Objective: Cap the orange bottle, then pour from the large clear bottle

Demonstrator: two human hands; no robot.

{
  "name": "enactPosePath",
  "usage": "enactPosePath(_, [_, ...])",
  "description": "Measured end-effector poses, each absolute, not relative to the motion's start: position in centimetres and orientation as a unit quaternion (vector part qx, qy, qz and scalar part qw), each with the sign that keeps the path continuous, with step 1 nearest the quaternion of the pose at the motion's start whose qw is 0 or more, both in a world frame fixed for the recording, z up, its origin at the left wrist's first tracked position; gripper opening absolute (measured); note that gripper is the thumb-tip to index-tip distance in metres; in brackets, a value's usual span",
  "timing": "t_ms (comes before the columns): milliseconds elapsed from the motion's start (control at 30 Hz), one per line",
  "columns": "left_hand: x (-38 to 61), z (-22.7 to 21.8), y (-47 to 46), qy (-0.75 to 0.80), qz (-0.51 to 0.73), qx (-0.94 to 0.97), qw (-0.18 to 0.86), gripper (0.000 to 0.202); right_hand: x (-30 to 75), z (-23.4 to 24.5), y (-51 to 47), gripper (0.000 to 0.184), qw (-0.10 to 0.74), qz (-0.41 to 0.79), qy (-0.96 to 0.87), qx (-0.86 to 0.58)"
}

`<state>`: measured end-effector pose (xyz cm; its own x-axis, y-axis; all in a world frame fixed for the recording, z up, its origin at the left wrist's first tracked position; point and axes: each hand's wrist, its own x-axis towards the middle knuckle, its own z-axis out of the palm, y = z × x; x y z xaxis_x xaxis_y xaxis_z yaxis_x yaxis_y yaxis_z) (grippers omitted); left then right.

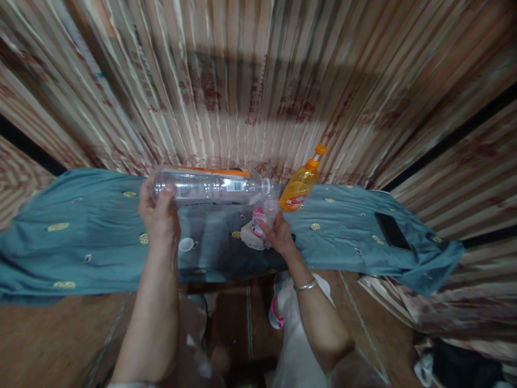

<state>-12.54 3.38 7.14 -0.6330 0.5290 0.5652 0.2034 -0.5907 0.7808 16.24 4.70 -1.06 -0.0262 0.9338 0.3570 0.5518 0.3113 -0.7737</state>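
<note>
A large clear plastic bottle [202,186] with an orange-edged label lies nearly level in the air, its mouth pointing right. My left hand [159,207] grips it around the base end. The mouth is right by the top of a small clear bottle [258,221] with a pink label; whether they touch I cannot tell. My right hand [278,234] is closed around the small bottle, which is at a crumpled whitish cloth or bag [250,237]. A pump bottle [299,186] of orange liquid is just behind my right hand. Any liquid in the large bottle is hard to make out.
A teal patterned cloth [100,231] covers the narrow table. A white round cap [186,244] lies near its front, and a black phone [392,230] rests at the right. Behind hangs a striped floral curtain [242,97]. Dark fabric [464,361] lies at the lower right.
</note>
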Motion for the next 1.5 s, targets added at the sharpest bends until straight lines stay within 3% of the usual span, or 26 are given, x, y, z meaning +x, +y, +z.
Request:
enactPosePath(167, [-12.2, 7.8, 3.2, 0.403, 0.820, 0.371, 0.165, 0.053, 16.2, -1.0, 4.7, 0.059, 0.436, 0.243, -0.673, -0.545])
enactPosePath(1500, [-11.9, 8.8, 3.0, 0.422, 0.794, 0.415, 0.141, 0.043, 15.8, -0.8, 4.9, 0.055, 0.412, 0.235, -0.678, -0.561])
